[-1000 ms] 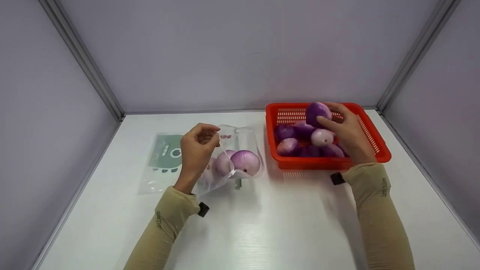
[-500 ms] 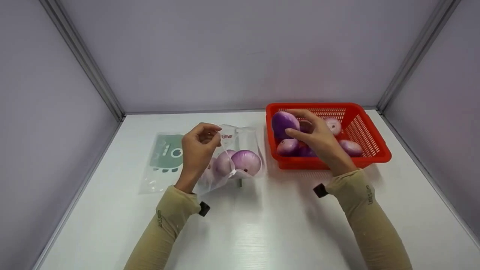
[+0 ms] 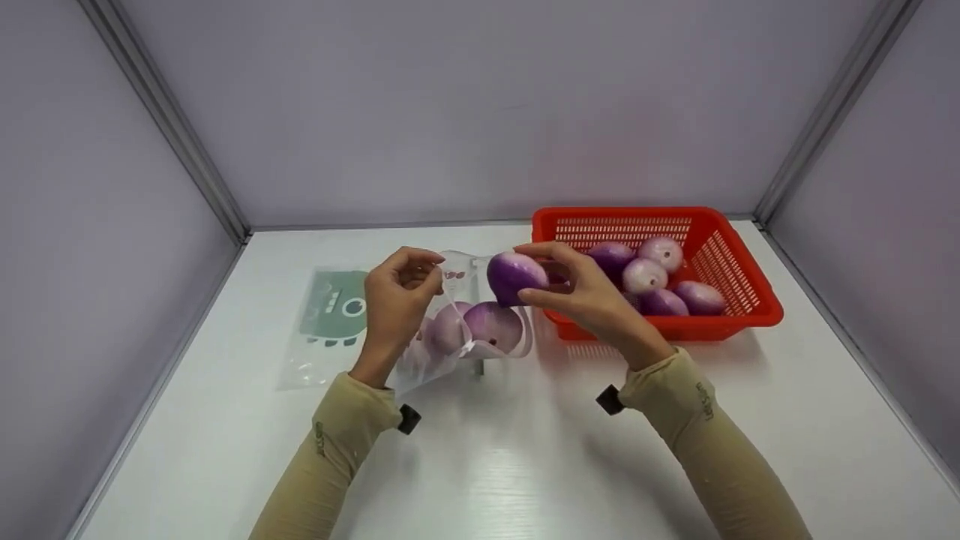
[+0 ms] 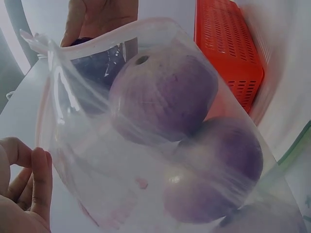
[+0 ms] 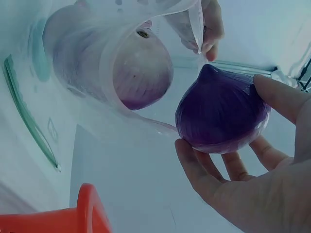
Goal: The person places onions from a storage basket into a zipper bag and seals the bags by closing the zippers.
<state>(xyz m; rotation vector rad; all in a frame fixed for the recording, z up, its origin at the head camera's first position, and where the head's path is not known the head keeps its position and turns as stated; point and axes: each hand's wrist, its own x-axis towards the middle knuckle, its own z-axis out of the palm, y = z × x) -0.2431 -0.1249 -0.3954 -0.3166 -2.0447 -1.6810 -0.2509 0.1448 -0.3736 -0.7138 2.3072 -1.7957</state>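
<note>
My left hand [image 3: 400, 300] pinches the rim of a clear plastic bag [image 4: 112, 165] between thumb and fingers, keeping its mouth apart. Inside the bag lie a few purple onions [image 4: 165, 97], seen through the film. My right hand [image 3: 592, 292] grips another purple onion [image 3: 514, 276] by its sides, just at the bag's mouth. In the right wrist view this onion [image 5: 221, 111] points its tip toward the opening, with fingers curled around it. From the left wrist view the held onion appears dark behind the film, partly hidden by the bag.
A red perforated basket [image 3: 660, 327] with several more onions [image 3: 645, 277] stands on the right. Left of the bag, a flat clear bag with a green monster print [image 3: 330, 311] lies on the white table [image 3: 465, 480]. Grey panels [image 3: 480, 120] enclose the back and sides.
My right hand has carried the onion leftward from over the basket to the bag's mouth. The left hand has stayed almost still on the bag's rim.
</note>
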